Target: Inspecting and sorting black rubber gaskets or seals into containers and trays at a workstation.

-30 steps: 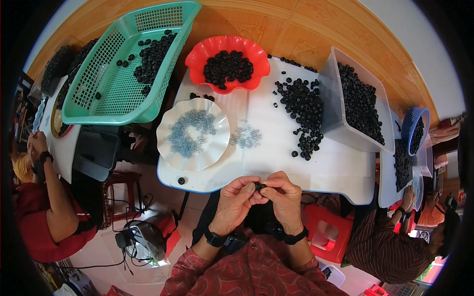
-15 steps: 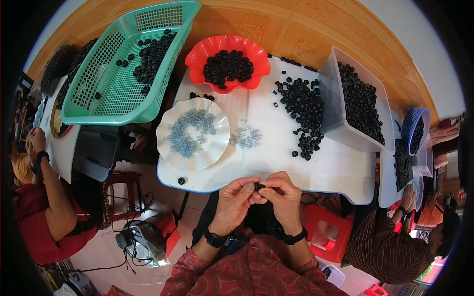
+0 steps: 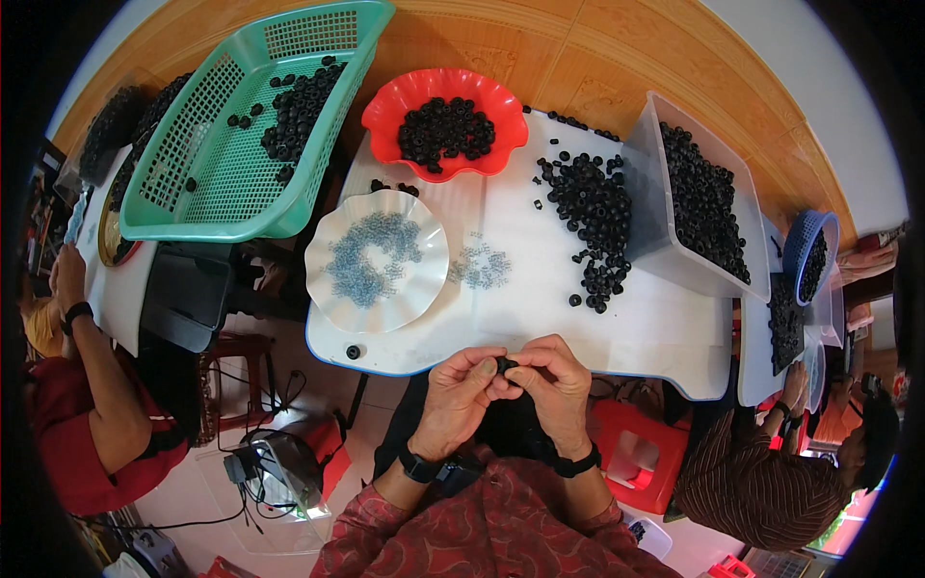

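Wall: wood-toned panels (image 3: pixel 597 58) at 12 o'clock, past the far edge of the counter.
Counter: white top (image 3: pixel 655 342) with a blue rim; clock directions run from its middle.
Black part: a small ring-like piece (image 3: pixel 504 365) at 6 o'clock, held at the near edge between both hands; its details are too small to tell.
Left hand: thumb and fingers pinch the black part; the hand (image 3: pixel 458 393) is curled.
Right hand: thumb and fingertips grip the same piece from the other side; the hand (image 3: pixel 553 387) is bent inward, fingertips close to the left ones.
Red bowl: wavy-rimmed (image 3: pixel 379 108), at 11 o'clock, with black pieces inside.
Plate: white, fluted (image 3: pixel 416 306), at 9 o'clock, bearing clear bits (image 3: pixel 358 277); more lie loose just beside it, toward the middle.
Heap: black pieces (image 3: pixel 590 207) at 2 o'clock, spread beside the bin.
Bin: clear plastic (image 3: pixel 660 236), between 2 and 3 o'clock, full of black pieces.
Lone piece: black (image 3: pixel 354 353), upright at 8 o'clock near the edge.
Green basket: tilted (image 3: pixel 193 232), at 10 o'clock, some black pieces in it.
Stool: red (image 3: pixel 617 424), at 5 o'clock, below the counter.
Co-workers: one person (image 3: pixel 111 414) at 8 o'clock, another (image 3: pixel 761 482) between 4 and 5.
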`<state>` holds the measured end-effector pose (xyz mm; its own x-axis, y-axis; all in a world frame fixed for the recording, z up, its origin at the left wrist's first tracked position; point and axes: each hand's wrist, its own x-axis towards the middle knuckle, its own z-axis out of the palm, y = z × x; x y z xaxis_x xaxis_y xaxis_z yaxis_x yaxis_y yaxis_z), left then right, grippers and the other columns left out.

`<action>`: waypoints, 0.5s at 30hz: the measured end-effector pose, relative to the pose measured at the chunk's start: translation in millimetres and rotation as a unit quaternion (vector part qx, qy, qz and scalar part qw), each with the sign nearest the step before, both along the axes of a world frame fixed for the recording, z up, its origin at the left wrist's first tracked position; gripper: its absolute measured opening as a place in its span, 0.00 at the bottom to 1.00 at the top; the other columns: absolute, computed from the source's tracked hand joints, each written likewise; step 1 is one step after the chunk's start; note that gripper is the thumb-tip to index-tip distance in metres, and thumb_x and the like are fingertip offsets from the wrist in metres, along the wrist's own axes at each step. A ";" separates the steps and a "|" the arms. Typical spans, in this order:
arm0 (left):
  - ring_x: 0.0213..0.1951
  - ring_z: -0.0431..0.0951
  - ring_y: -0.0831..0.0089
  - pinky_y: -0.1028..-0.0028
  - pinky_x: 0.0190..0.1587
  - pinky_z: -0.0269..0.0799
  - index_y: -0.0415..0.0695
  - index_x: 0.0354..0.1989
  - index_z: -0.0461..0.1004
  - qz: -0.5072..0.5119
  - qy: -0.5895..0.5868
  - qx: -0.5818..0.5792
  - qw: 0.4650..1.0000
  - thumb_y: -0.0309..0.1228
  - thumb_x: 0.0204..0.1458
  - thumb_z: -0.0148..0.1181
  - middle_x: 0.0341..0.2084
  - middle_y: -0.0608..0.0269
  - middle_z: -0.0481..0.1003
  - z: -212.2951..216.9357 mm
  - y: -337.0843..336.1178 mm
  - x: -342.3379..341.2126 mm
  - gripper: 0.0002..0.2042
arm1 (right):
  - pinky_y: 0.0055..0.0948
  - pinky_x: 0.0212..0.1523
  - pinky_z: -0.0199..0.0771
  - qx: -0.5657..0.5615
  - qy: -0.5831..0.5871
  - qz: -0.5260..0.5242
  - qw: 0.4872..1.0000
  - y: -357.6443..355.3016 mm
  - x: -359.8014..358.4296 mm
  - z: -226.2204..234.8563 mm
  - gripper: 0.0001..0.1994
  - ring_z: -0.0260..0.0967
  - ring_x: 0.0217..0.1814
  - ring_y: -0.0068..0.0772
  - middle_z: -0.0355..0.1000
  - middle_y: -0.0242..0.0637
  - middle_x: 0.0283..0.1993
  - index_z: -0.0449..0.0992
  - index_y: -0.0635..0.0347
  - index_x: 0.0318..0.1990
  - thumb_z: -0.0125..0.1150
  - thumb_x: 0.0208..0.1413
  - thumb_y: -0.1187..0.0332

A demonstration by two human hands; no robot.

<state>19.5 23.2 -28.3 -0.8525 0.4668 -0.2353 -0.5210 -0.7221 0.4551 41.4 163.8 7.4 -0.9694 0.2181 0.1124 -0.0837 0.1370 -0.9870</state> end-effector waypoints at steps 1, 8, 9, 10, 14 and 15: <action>0.33 0.78 0.77 0.69 0.40 0.82 0.36 0.48 0.72 0.003 -0.006 0.011 1.000 0.25 0.62 0.50 0.31 0.61 0.76 -2.0 1.0 0.7 0.10 | 0.18 0.37 0.72 0.008 0.005 0.002 1.000 0.0 -0.3 0.0 0.07 0.70 0.36 0.21 0.70 0.33 0.37 0.78 0.66 0.36 0.66 0.48 0.81; 0.32 0.78 0.77 0.70 0.38 0.82 0.36 0.46 0.74 0.011 -0.017 -0.037 0.999 0.25 0.61 0.51 0.32 0.60 0.76 -3.9 1.1 1.2 0.10 | 0.19 0.35 0.72 0.069 0.015 -0.007 0.998 1.2 0.5 -2.7 0.08 0.71 0.34 0.23 0.71 0.35 0.36 0.78 0.65 0.36 0.68 0.47 0.79; 0.32 0.78 0.77 0.70 0.38 0.82 0.36 0.46 0.74 0.011 -0.017 -0.037 0.999 0.25 0.61 0.51 0.32 0.60 0.76 -2.1 0.7 1.4 0.10 | 0.20 0.35 0.72 0.088 0.019 -0.005 0.996 2.0 0.8 -3.6 0.08 0.71 0.34 0.24 0.71 0.35 0.35 0.78 0.64 0.36 0.68 0.46 0.79; 0.32 0.79 0.76 0.70 0.38 0.82 0.35 0.46 0.74 0.016 -0.007 -0.066 0.998 0.25 0.61 0.51 0.32 0.59 0.77 0.3 0.2 1.7 0.09 | 0.20 0.34 0.72 0.108 0.024 -0.003 0.994 2.5 1.1 -4.2 0.08 0.71 0.33 0.24 0.71 0.35 0.35 0.78 0.64 0.35 0.68 0.46 0.79; 0.30 0.80 0.73 0.74 0.36 0.81 0.33 0.45 0.74 0.024 0.008 -0.120 0.992 0.24 0.60 0.53 0.33 0.56 0.78 5.4 -0.5 2.4 0.09 | 0.18 0.34 0.69 0.097 0.026 0.001 0.995 1.7 1.6 -1.2 0.08 0.68 0.35 0.22 0.69 0.33 0.35 0.77 0.65 0.35 0.68 0.45 0.80; 0.30 0.80 0.73 0.74 0.36 0.81 0.33 0.45 0.74 0.025 0.008 -0.120 0.992 0.24 0.60 0.53 0.33 0.56 0.78 6.6 -1.1 2.9 0.09 | 0.19 0.34 0.71 0.108 0.032 0.003 0.994 1.9 1.1 -0.2 0.08 0.70 0.34 0.23 0.70 0.35 0.35 0.78 0.64 0.35 0.68 0.45 0.79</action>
